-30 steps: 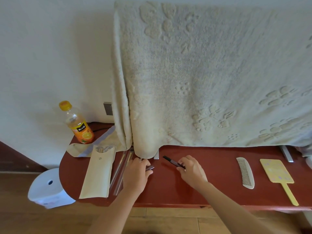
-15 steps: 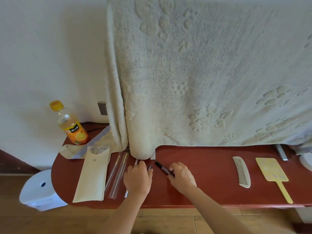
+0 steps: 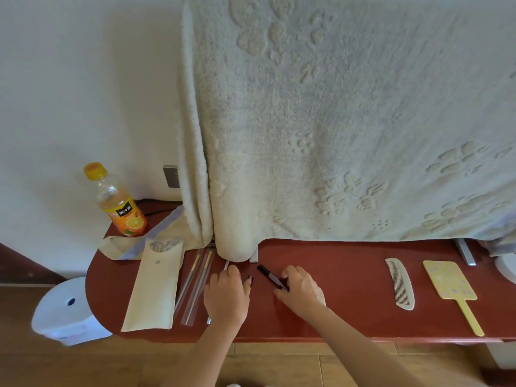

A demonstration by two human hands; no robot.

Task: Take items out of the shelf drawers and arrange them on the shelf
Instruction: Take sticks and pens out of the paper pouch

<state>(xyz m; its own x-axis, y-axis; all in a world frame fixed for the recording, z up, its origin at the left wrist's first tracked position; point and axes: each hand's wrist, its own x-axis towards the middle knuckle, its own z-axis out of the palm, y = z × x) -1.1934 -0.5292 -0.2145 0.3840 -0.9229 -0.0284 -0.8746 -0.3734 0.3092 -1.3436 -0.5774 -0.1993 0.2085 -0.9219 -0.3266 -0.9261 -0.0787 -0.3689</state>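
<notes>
My left hand lies palm down on the red shelf top. A small dark stick pokes out between its thumb and forefinger. A thin silver rod runs under that hand and shows again below it. My right hand pinches the near end of a black pen, which lies slanted on the shelf, tip pointing up-left. Left of my hands lie two clear-wrapped sticks and a long cream pouch. No drawer is in view.
A thick cream towel hangs down to the shelf's back. An orange juice bottle stands at the far left. A white comb and a yellow hand mirror lie at the right. A white bin sits on the floor at the left.
Both hands have settled lower onto the shelf, the left flattening over the thin rod. The black pen stays in my right hand at nearly the same slant.
</notes>
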